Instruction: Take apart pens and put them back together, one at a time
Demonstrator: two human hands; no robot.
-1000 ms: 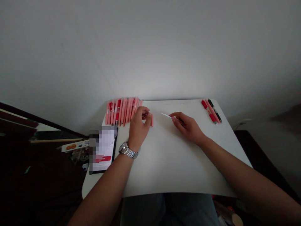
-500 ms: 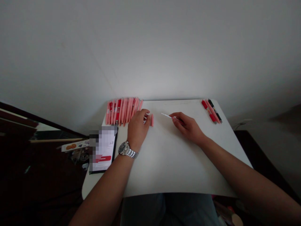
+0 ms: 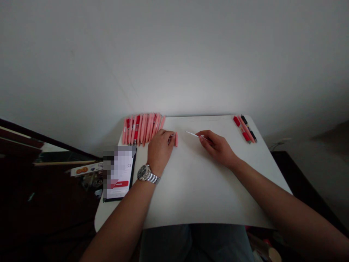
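Observation:
My right hand (image 3: 215, 146) is closed on a partly dismantled pen, with a thin white refill (image 3: 192, 134) sticking out toward the left and a bit of pink at the fingertips. A short pink pen barrel piece (image 3: 176, 139) lies on the white table right beside the fingertips of my left hand (image 3: 160, 145). The left fingers are curled together at the thumb; a small pale glint shows there, too small to name. A gap separates the refill tip from the pink piece.
A row of several pink and red pens (image 3: 141, 129) lies at the table's back left. Three pens (image 3: 245, 129), red, pink and black, lie at the back right. A tablet-like device (image 3: 120, 174) rests at the left edge. A wall (image 3: 174, 72) rises behind the table.
My left hand's fingers have lowered and closed together beside the pink piece. My right hand, with the pen and refill, has hardly moved.

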